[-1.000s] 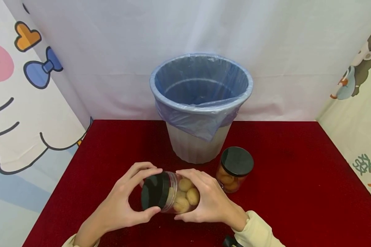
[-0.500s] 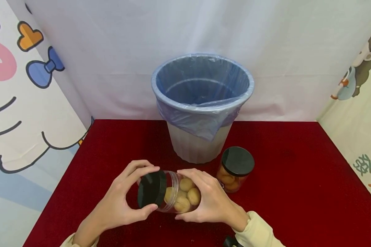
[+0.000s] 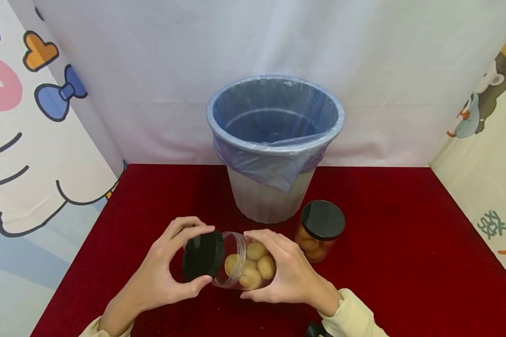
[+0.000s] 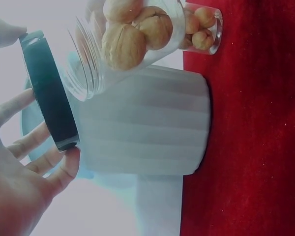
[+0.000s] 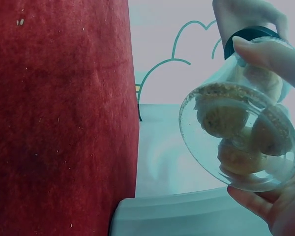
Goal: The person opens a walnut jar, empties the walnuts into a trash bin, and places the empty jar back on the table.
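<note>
A clear jar [image 3: 239, 280] with several walnuts [image 3: 249, 278] inside is tilted on its side above the red cloth. My right hand [image 3: 284, 269] grips its body near the base, thumb and fingers on either side. The black screw lid [image 3: 203, 256] is off the jar's threaded mouth, a small gap between them in the left wrist view. My left hand [image 3: 166, 267] pinches the lid by its rim. In the left wrist view the walnuts [image 4: 124, 46] lie behind the bare threads. The right wrist view shows the jar's round base [image 5: 241, 142] with walnuts against it.
A white bin [image 3: 270, 196] lined with a bluish bag [image 3: 278, 164] stands behind my hands. Right of it is a second jar [image 3: 320, 234] of walnuts with a black lid on. A small black object [image 3: 316, 330] lies by my right sleeve. A white curtain [image 3: 160, 84] hangs behind.
My left hand has moved left with the lid, drawing it off the jar's mouth. The threads now show bare. My right hand and the jar have shifted slightly right.
</note>
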`<action>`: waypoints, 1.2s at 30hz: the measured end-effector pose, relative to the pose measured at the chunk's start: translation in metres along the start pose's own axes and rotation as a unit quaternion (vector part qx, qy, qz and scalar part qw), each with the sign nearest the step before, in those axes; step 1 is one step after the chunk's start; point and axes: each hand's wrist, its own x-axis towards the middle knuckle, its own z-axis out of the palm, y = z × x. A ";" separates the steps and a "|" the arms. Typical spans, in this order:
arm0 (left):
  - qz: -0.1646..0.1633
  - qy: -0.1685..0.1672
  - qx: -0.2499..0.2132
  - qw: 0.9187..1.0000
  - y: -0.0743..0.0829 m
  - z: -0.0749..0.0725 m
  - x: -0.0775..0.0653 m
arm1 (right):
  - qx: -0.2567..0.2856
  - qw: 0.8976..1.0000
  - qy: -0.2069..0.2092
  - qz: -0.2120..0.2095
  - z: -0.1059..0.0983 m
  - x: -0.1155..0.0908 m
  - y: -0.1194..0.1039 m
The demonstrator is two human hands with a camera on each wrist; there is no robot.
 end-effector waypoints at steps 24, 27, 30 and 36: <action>-0.011 0.006 0.009 1.000 -0.009 -0.001 -0.004 | -0.002 1.000 0.005 -0.001 -0.003 -0.005 -0.002; -0.014 0.005 0.009 1.000 -0.009 -0.001 -0.004 | -0.005 1.000 0.005 0.001 -0.004 -0.006 -0.003; -0.019 0.002 0.010 1.000 -0.010 -0.001 -0.004 | -0.006 1.000 0.006 0.004 -0.005 -0.008 -0.003; -0.037 -0.003 0.020 0.999 -0.011 -0.001 -0.007 | -0.009 1.000 0.000 0.009 -0.006 -0.010 -0.003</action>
